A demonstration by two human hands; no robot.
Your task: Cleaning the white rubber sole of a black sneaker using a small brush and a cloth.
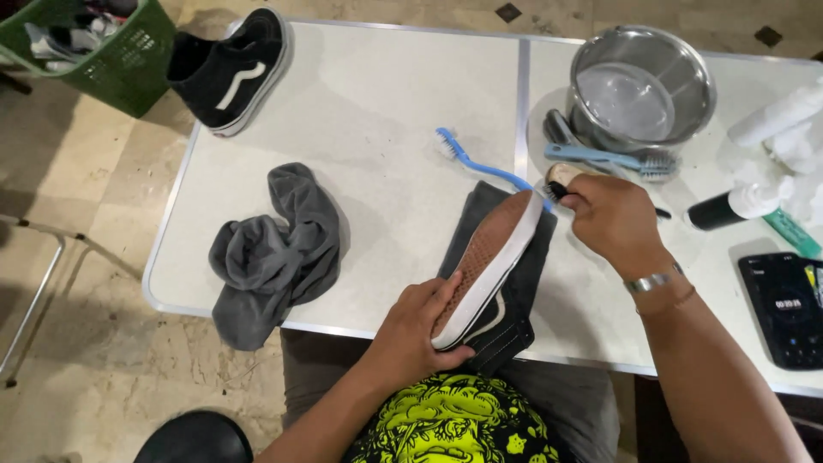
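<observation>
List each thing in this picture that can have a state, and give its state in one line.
Black sneaker with white-edged brown sole: tilted sole-up on a dark cloth, heel held by left hand.
Wooden-handled brush: in the grip of right hand, at the shoe's toe.
Second black sneaker: lying on its side, untouched.
Grey cloth: crumpled.
Steel pot: upright, open, holds clear water.
Blue long-handled brush: lying flat.
Black phone: screen lit.

The steel pot (641, 86) is shiny metal. The grey towel (273, 253) is soft matt cloth. The shoe's sole (483, 257) looks like brown rubber with a rough pattern. The brush (561, 180) has a wooden handle. The table (377, 129) is smooth and matt.
</observation>
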